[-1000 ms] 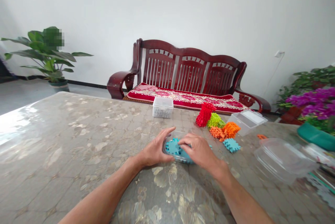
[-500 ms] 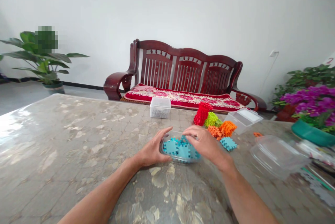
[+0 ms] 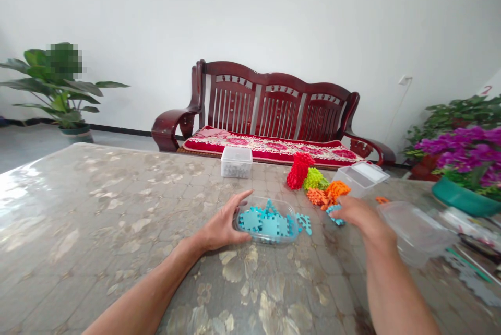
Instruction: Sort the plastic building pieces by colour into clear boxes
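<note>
A clear plastic container point(image 3: 269, 240) full of light-blue notched building tiles point(image 3: 266, 222) sits on the table. My left hand point(image 3: 225, 224) grips its left side, thumb at the near rim and fingers at the far one. Against the container's right end lies a loose blue tile point(image 3: 304, 223), outside it. Farther right, my right hand point(image 3: 358, 214) has its fingertips on another blue tile point(image 3: 335, 215), seemingly pinching its right edge; the fingers partly cover it. Just beyond are orange pieces point(image 3: 319, 196), a yellow-green cluster point(image 3: 314, 179) and a red stack point(image 3: 299, 170).
A lidded white box point(image 3: 236, 163) stands near the far edge. To the right are an open clear box point(image 3: 358, 181), an upturned clear container point(image 3: 417, 225), a teal flowerpot point(image 3: 464, 196) and grey pieces point(image 3: 475, 277). A wooden bench point(image 3: 270, 105) stands behind the table point(image 3: 117, 230).
My right hand has left the container and moved right to the blue tile beside the orange pieces. The tile at the container's right end now shows. My left hand stays on the container.
</note>
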Available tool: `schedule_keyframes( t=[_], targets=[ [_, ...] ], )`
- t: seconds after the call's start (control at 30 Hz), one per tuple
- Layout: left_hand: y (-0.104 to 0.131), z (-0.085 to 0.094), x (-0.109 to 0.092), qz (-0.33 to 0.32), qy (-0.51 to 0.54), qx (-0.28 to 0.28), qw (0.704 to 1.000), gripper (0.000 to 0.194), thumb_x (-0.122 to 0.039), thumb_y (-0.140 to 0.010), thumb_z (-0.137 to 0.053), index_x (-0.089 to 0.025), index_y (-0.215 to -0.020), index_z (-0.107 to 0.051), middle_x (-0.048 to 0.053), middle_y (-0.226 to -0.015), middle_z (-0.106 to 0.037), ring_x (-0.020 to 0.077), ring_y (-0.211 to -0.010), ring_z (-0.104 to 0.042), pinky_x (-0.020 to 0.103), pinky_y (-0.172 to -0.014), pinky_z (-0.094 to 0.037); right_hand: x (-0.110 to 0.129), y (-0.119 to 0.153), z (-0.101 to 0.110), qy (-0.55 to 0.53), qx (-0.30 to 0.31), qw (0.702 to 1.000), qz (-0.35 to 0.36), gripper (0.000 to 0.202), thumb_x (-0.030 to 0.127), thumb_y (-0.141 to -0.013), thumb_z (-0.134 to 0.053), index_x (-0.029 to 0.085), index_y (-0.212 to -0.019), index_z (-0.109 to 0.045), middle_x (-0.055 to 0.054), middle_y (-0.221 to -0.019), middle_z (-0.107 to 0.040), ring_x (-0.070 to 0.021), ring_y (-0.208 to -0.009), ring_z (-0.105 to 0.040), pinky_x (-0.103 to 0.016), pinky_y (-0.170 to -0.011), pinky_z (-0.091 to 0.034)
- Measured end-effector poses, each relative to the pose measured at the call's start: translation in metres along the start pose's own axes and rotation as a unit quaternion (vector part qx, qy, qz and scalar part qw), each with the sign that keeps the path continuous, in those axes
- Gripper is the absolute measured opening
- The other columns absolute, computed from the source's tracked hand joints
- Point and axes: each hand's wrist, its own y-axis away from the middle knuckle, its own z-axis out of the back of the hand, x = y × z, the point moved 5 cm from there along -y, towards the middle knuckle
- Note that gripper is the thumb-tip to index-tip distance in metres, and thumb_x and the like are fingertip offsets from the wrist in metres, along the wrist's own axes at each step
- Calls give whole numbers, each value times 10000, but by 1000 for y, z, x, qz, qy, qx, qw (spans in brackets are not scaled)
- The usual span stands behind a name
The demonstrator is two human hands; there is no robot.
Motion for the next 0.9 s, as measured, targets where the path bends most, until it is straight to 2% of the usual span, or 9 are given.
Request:
schedule_keyframes(
  t=[0.17, 0.27, 0.37, 0.47, 0.53, 0.6, 0.7, 0.8, 0.9],
  targets=[
    [0, 1, 0, 5, -3, -2, 1000, 1009, -264, -650, -819, -229, -1506, -284, 149, -1497, -418, 341, -1347, -454, 507, -1098, -409, 4, 6, 5, 5, 26, 999, -27, 211, 275, -688, -703, 205, -887, -705, -113, -1008, -736, -278, -908, -688, -297, -650, -436],
    [0, 1, 0, -5, -8, -5, 1000, 1010, -306, -657, -824, -229, -1507, -285, 148, -1496, -418, 344, -1343, -454, 517, -1106, -393, 19, 12, 15, -6, -26, 1000, -9, 164, 268, -765, -645, 212, -891, -732, -120, -976, -742, -288, -915, -692, -320, -686, -452],
    [-1, 0, 0, -13, -9, -3, 1000, 1011, -330, -656, -828, -231, -1507, -290, 148, -1492, -416, 342, -1333, -461, 516, -1102, -396, 62, 23, 23, -96, -107, 982, 122, 224, 231, -841, -564, 238, -971, -747, -78, -978, -743, -239, -907, -688, -317, -759, -474],
    [-1, -1, 1, -16, -1, -5, 1000, 1010, -319, -651, -831, -240, -1504, -297, 144, -1494, -404, 338, -1322, -472, 508, -1092, -409, 119, 42, 22, -192, -144, 923, 300, 331, 159, -877, -522, 256, -1133, -707, -47, -1063, -720, -179, -972, -661, -290, -867, -479],
    [-1, -2, 2, -18, 2, -6, 1000, 1013, -325, -650, -835, -244, -1504, -297, 141, -1495, -400, 340, -1323, -469, 508, -1093, -409, 148, 55, 17, -178, -159, 899, 367, 358, 119, -903, -491, 259, -1164, -693, -53, -1093, -697, -176, -1013, -636, -298, -904, -472],
    [-1, -2, 1, -20, 5, -3, 1000, 1017, -339, -654, -834, -242, -1508, -291, 142, -1493, -403, 343, -1333, -458, 511, -1099, -402, 166, 64, 11, -137, -166, 890, 402, 352, 99, -911, -496, 257, -1155, -693, -56, -1082, -681, -184, -1017, -616, -302, -900, -470],
    [0, -3, 1, -21, 7, 0, 1000, 1017, -347, -661, -831, -235, -1512, -284, 146, -1492, -408, 342, -1342, -452, 515, -1103, -398, 173, 69, 5, -77, -170, 893, 410, 283, 105, -911, -528, 240, -1076, -715, -59, -1035, -661, -200, -1003, -591, -307, -873, -471],
    [0, -3, 1, -18, 10, -1, 1000, 1022, -343, -659, -836, -231, -1511, -283, 152, -1491, -411, 337, -1343, -456, 509, -1098, -406, 168, 66, 5, -43, -176, 902, 392, 231, 112, -922, -519, 215, -970, -720, -65, -997, -651, -211, -979, -580, -316, -857, -469],
    [0, -3, 1, -13, 12, -2, 1000, 1025, -322, -654, -841, -223, -1509, -283, 158, -1494, -406, 334, -1344, -455, 499, -1099, -405, 164, 63, 5, -38, -186, 908, 374, 207, 90, -910, -520, 202, -943, -690, -61, -980, -644, -212, -974, -577, -315, -860, -461]
  ],
)
